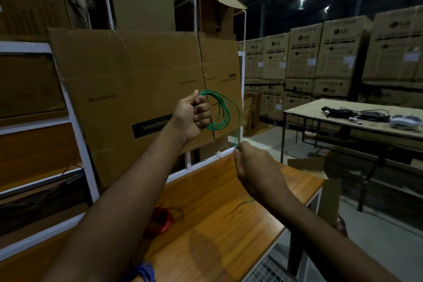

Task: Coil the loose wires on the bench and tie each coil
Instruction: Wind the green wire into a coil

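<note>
Blue wire (139, 271), left hand (191, 119) gripping green coil (219, 111)

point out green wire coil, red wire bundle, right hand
green wire coil (220, 110), head view: on the loops beside the left fist.
red wire bundle (160, 222), head view: middle of the bundle on the bench.
right hand (254, 167), head view: back of the hand.
</note>
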### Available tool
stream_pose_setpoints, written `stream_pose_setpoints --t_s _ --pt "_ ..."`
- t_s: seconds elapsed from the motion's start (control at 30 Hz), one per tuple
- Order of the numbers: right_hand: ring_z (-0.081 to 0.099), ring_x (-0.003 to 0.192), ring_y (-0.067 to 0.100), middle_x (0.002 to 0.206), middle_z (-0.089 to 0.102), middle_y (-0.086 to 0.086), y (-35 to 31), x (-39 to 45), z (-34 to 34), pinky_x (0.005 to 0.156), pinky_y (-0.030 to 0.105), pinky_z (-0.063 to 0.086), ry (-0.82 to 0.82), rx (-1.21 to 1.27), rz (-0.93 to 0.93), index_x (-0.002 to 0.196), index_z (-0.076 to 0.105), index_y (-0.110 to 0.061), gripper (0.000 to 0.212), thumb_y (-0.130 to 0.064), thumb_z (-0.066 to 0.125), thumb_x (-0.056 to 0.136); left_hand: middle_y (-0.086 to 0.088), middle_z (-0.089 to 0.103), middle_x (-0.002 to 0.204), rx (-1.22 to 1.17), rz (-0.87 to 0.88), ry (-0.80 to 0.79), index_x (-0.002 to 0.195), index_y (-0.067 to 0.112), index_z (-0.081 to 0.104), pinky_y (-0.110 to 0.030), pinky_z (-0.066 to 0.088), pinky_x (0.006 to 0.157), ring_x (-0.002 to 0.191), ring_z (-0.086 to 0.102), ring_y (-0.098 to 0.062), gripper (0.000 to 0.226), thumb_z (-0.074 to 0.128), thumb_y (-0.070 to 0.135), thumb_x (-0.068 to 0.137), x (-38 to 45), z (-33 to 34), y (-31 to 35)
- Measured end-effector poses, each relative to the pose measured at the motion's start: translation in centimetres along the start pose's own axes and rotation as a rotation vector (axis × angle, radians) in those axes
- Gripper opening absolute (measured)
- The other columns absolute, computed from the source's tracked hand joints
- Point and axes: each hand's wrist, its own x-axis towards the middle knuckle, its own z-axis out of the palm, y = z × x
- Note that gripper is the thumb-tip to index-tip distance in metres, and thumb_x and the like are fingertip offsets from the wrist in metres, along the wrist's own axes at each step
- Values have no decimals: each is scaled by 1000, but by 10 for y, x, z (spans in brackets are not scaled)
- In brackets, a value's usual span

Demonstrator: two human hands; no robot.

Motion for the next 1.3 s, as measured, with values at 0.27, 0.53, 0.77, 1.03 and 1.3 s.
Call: stream_pose_setpoints --t_s 0.27,0.53,0.77,1.03,1.3 --pt "62 92 9 110 65 2 -39 28 -44 89 26 54 -210 -146 -615 124 61 -15 27 -9 54 99 7 29 51 105 -48 1 64 21 42 -20 17 41 41 23 -7 45 35 37 105 -4 1 -14" --pt "61 58 1 67 64 -5 -28 95 -54 53 18 51 208 52 -476 78 66 -15 18 -28 70 90 -3 44 73 233 -49 -22 85 15 56 -21 37 49 54 43 -11 33 38 35 104 -8 8 -22" --pt "50 52 14 59 60 4 0 128 -50 50 28 37 152 160 -79 62 60 -18 50 -61 63 86 6 31 47 95 -180 -225 66 18 41 -19 17 32 34 24 -6 46 27 38 106 -16 13 -13" --pt "43 61 14 75 48 4 48 121 -58 53 24 38 -415 808 62 109 60 -6 26 -29 49 102 8 30 46 72 -194 -258 62 22 38 -20 10 38 43 11 -7 47 29 41 104 -20 4 1" --pt "53 65 13 82 59 2 101 70 -39 63 29 50 -659 1170 320 127 61 -4 32 -16 45 102 7 30 45 -15 -93 -211 57 22 39 -20 11 38 41 12 -7 50 31 38 104 -15 -2 20"
